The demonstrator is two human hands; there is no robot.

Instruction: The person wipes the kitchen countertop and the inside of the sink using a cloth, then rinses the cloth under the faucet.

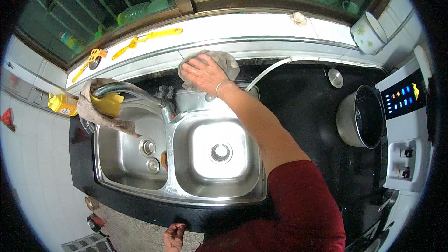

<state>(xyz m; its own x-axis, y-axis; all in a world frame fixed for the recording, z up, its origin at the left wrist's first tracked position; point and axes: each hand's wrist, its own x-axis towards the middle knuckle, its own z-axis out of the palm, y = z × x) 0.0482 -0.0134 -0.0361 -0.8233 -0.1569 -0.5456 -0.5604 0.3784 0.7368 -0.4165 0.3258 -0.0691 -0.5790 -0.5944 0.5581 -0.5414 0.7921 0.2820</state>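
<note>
My right hand (205, 73) presses a grey cloth (227, 65) against the strip behind the sink, its fingers bent over the fabric. A light bracelet circles that wrist. Below lies the steel double-bowl sink (170, 191), its right bowl under my forearm. The curved faucet (135, 88) reaches over the left bowl, with a brownish rag (100, 114) and a yellow cloth (110, 105) draped on it. By the counter's front edge, low in the view, my left hand (174, 237) has its fingers curled in, and nothing shows in them.
A deep metal pot (359, 116) stands on the black counter at right, beside a white appliance (406, 112) with a lit panel. A strainer (335, 78) lies behind it. Yellow utensils (144, 39), garlic (298, 19) and a patterned enamel pot (368, 32) occupy the sill.
</note>
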